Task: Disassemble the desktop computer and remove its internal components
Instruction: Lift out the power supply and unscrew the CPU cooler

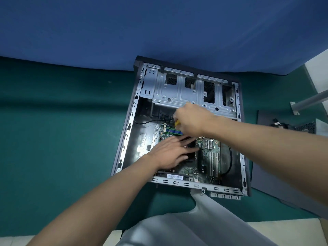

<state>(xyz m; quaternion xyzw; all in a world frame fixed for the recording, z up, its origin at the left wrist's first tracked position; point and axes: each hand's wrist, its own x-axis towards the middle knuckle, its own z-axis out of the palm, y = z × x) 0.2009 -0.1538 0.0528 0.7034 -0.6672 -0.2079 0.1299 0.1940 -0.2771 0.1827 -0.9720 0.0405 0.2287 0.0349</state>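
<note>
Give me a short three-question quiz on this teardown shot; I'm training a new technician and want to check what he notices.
1. True or false: the left hand lies flat, palm down, over the motherboard.
2. What colour is the handle of the tool that the right hand grips? A red, B yellow, C white.
3. Fill in: the metal drive cage sits at the ____ end of the computer case, seen from the person.

Key: 1 true. 2 B; only a bit of the yellow handle shows by the fingers. 3 far.
</note>
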